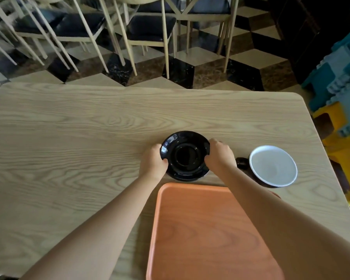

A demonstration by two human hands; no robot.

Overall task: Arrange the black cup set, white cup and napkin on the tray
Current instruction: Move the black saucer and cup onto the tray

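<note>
A glossy black saucer (185,156) sits just beyond the far edge of the orange tray (200,235). My left hand (153,161) grips the saucer's left rim and my right hand (219,155) grips its right rim. To the right stands a cup (273,165) that is white inside and dark outside, its black handle (241,163) pointing left toward my right wrist. The tray holds nothing and my right forearm crosses its right side. No napkin is in view.
The light wooden table (69,148) ends at a rounded far-right corner. Beyond it stand several pale-legged chairs (150,31) on a chequered floor. Blue and yellow foam blocks (341,98) are stacked off the table's right side.
</note>
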